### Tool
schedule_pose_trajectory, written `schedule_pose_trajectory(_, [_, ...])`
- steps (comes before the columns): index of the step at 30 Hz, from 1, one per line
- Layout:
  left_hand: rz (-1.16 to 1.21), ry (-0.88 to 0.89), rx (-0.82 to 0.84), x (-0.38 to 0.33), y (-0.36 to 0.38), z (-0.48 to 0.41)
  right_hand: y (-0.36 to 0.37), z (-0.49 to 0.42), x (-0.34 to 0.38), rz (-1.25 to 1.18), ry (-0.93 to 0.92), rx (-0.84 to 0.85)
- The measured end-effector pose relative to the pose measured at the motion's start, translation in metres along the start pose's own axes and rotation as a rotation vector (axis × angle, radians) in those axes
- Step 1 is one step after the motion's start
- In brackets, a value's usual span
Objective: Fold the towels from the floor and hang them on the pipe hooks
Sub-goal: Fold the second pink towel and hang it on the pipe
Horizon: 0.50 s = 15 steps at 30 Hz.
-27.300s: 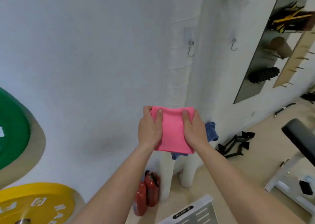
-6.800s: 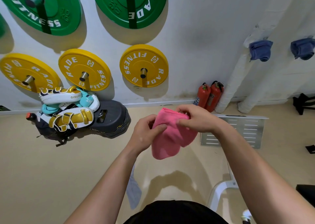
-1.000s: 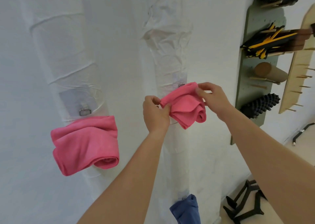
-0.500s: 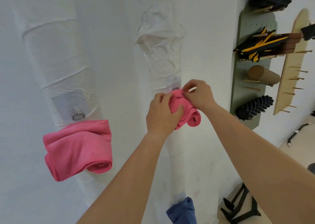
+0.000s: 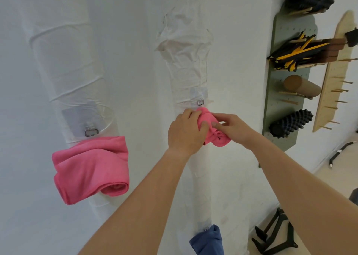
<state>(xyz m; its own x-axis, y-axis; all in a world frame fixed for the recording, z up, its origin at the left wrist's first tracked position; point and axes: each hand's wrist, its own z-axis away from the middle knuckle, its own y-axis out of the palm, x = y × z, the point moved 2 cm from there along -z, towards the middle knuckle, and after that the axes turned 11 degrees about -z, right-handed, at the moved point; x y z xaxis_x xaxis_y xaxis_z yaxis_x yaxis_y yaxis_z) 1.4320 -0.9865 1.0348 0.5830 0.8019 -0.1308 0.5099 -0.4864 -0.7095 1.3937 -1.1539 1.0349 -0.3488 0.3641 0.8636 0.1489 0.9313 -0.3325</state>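
Left hand (image 5: 186, 132) and right hand (image 5: 233, 127) were bare, forearms (image 5: 139, 194) too, running off at 6 and 4 o'clock.

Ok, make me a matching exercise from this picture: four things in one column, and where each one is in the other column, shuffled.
Things:
1. left pink towel
2. right pink towel
3. blue towel
4. spiky black roller

Places:
A. gripped by the left hand and the right hand
B. on the green board
C. hanging untouched on the left pipe
D. low on the right pipe, at the picture's bottom edge

Pairs: 1-C, 2-A, 3-D, 4-B.
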Motion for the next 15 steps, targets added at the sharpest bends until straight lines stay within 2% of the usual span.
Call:
schedule_pose_trajectory(4, [-0.122, 0.043, -0.053, 0.005, -0.005, 0.002, -0.006, -0.001, 0.019, -0.001, 0.011, 0.022])
schedule_pose_trajectory(6, [-0.121, 0.046, -0.082, 0.005, 0.000, 0.005, -0.004, -0.001, 0.017, -0.045, 0.036, 0.046])
schedule_pose_trajectory(8, [-0.061, 0.043, -0.046, 0.004, 0.008, 0.008, 0.001, 0.002, 0.009, -0.006, -0.014, 0.045])
schedule_pose_trajectory(11, [0.074, -0.031, -0.028, 0.005, 0.015, 0.008, 0.008, 0.003, -0.007, 0.028, -0.090, -0.067])
schedule_pose_trajectory(15, [0.105, -0.069, -0.048, 0.001, 0.016, 0.006, 0.020, 0.002, -0.012, 0.046, -0.100, -0.242])
